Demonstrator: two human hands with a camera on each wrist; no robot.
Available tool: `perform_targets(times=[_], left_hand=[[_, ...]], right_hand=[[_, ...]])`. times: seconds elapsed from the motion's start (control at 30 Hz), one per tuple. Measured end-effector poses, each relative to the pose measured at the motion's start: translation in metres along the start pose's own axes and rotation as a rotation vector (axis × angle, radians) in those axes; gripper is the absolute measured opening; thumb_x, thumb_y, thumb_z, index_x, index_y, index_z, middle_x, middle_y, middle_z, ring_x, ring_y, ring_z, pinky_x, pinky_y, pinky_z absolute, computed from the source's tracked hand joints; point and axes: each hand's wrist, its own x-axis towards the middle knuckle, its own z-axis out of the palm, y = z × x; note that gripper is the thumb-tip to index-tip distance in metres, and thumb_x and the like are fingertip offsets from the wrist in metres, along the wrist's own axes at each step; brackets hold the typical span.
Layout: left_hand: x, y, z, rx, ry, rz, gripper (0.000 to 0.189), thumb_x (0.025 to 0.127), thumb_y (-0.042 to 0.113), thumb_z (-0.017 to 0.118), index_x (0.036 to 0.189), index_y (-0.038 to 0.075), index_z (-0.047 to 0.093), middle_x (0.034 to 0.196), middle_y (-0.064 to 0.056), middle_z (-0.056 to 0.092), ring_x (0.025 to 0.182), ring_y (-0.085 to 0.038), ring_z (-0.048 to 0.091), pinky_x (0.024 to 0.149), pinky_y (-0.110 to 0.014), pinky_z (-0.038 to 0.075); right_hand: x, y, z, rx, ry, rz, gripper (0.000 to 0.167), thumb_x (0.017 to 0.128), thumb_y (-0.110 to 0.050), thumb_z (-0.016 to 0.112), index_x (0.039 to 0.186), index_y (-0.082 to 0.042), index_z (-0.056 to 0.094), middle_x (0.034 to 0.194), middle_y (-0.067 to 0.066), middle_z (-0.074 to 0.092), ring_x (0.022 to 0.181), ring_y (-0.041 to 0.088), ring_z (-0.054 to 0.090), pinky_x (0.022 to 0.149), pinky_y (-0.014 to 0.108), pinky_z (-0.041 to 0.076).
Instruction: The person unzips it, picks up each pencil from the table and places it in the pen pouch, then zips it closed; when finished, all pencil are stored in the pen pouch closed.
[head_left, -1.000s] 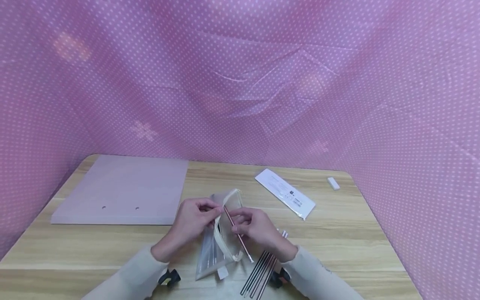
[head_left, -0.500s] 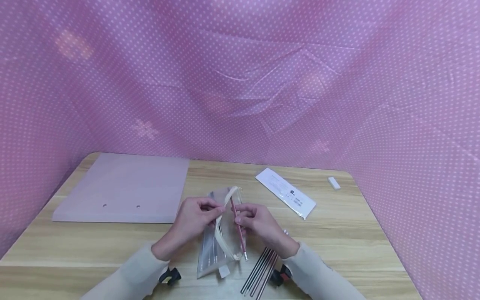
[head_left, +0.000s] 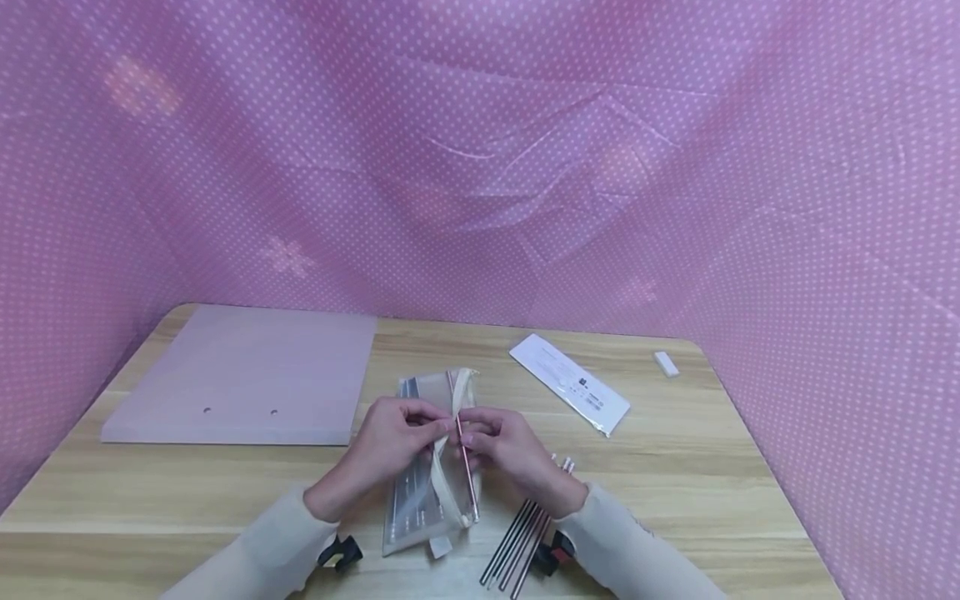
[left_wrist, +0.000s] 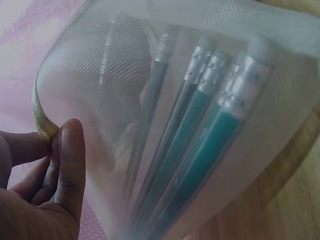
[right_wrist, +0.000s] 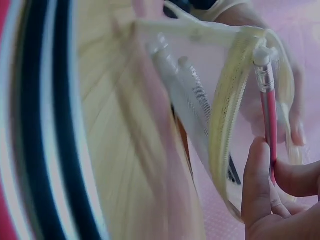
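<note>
My left hand [head_left: 396, 440] pinches the cream zip edge of a see-through mesh pencil pouch [head_left: 411, 523]. In the left wrist view several green and dark pencils [left_wrist: 197, 150] with metal ferrules and erasers lie inside the pouch. My right hand [head_left: 510, 446] pinches a red pencil [right_wrist: 268, 105] between thumb and fingers. Its eraser end sticks up at the parted zipper [right_wrist: 227, 95] in the right wrist view. From the head view, this pencil lies along the pouch's opening, eraser end toward the person. A small white tag [head_left: 440, 546] hangs from the pouch.
Several loose pencils [head_left: 519, 546] lie beneath the right wrist. A flat white packet [head_left: 570, 383] and a white eraser [head_left: 666, 364] lie at the back right. A large pale pink folder-like board [head_left: 247, 375] covers the back left. Pink dotted cloth [head_left: 480, 208] surrounds the table.
The right hand has brought the red pencil left, into line with the pouch's opening. The pouch has tipped flatter and slightly left, while the left hand keeps its pinch on the zip edge.
</note>
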Motion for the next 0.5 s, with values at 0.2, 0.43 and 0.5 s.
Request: perform_targets(times=[0.2,0.43,0.5], left_hand=[[-0.001,0.0,0.0,0.015,-0.009,-0.01,0.009,0.088,0.019,0.078,0.095,0.014,0.078,0.088,-0.002,0.078,0.069,-0.013,0.067,0.058,-0.025,0.057],[-0.003,0.001,0.002,-0.014,-0.033,-0.001,0.01,0.089,0.02,0.077,0.096,0.012,0.078,0.089,-0.004,0.078,0.068,-0.013,0.068,0.06,-0.026,0.06],[-0.003,0.002,0.002,-0.03,-0.043,0.006,0.011,0.089,0.019,0.077,0.097,0.011,0.078,0.089,-0.006,0.078,0.066,-0.013,0.068,0.06,-0.027,0.06]], right_hand=[[-0.003,-0.001,0.001,0.194,-0.081,0.042,0.041,0.1,0.001,0.052,0.138,0.014,0.047,0.096,-0.001,0.075,0.085,0.009,0.073,0.081,0.024,0.063],[-0.006,-0.001,0.008,0.115,0.0,-0.011,0.035,0.097,0.004,0.054,0.131,0.014,0.052,0.101,0.007,0.077,0.083,0.009,0.073,0.079,0.024,0.063],[-0.006,-0.001,0.011,0.03,0.054,-0.031,0.031,0.095,0.005,0.058,0.126,0.013,0.056,0.102,0.012,0.077,0.079,0.008,0.072,0.075,0.025,0.063]])
